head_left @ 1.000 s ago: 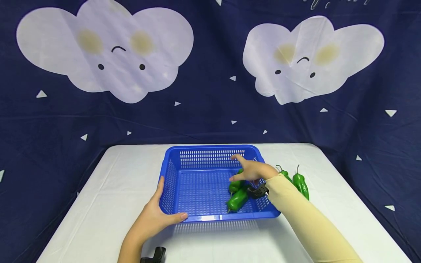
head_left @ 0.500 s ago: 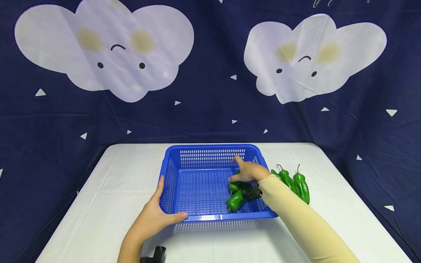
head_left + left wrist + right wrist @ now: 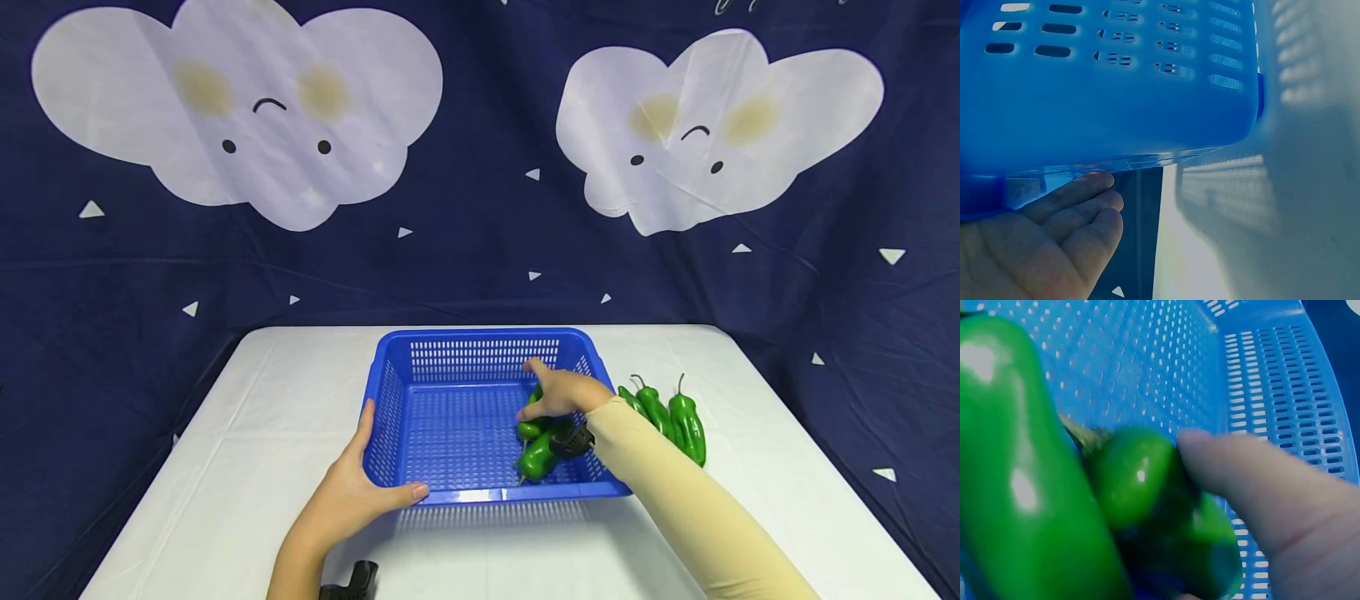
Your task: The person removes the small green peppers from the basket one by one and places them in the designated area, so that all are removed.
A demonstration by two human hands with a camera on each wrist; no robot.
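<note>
A blue perforated plastic basket stands mid-table. My left hand holds its near-left corner, thumb along the front rim and index finger up the left side; the left wrist view shows more fingers by the rim. Inside the basket at the right, my right hand grips a green pepper, partly hidden beneath it. In the right wrist view the thumb lies against that pepper. A second green pepper lies nearer the front rim, partly covered by the black wrist strap.
Several green peppers lie on the white tablecloth just right of the basket, partly behind the right sleeve. A dark blue cloud-print curtain hangs behind the table.
My right hand and forearm have shifted slightly left inside the basket, and the gripped pepper has moved a little left. More of the peppers outside now shows. The left hand stays put.
</note>
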